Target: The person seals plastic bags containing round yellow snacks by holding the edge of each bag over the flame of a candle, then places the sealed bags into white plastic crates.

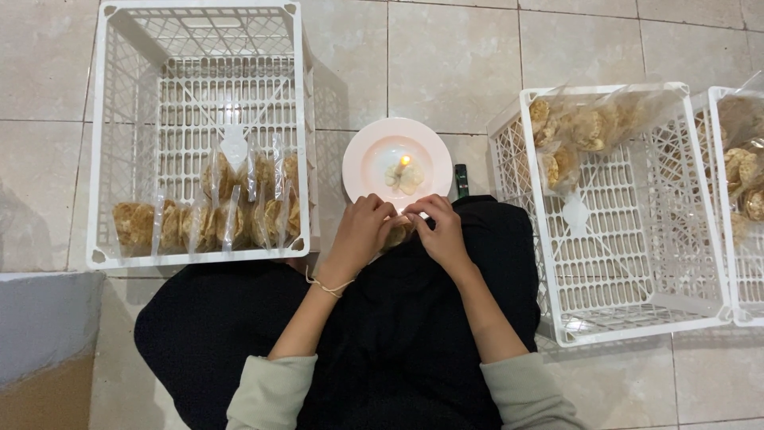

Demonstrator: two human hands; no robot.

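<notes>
Two bare hands meet over a small clear packet of crackers (pixel 397 233), pinched between them at the near rim of a pale pink plate (pixel 362 159) on a tiled floor (pixel 454 56); the packet is mostly hidden by the fingers, so little of it can be made out. The left hand (pixel 362 231) curls its fingers around the packet's left side, a thin band looped at the wrist, while the right hand (pixel 440 231) grips the packet's right edge with thumb and fingertips closed on it. Both hands rest above the person's lap, draped in black cloth (pixel 398 342), with grey-green sleeves (pixel 270 394) pushed back from the forearms. On the plate just beyond the fingers, a small candle (pixel 404 162) burns in a pool of pale wax. A dark lighter (pixel 461 181) lies on the floor just right of the plate. To the person's left stands a white plastic crate (pixel 199 135) with a row of bagged crackers (pixel 215 215) lined up along its near wall. To the right, a second white crate (pixel 613 223) holds loose bags of crackers (pixel 573 131) at its far end, and a third crate (pixel 740 207), cut off by the frame, sits touching it.
</notes>
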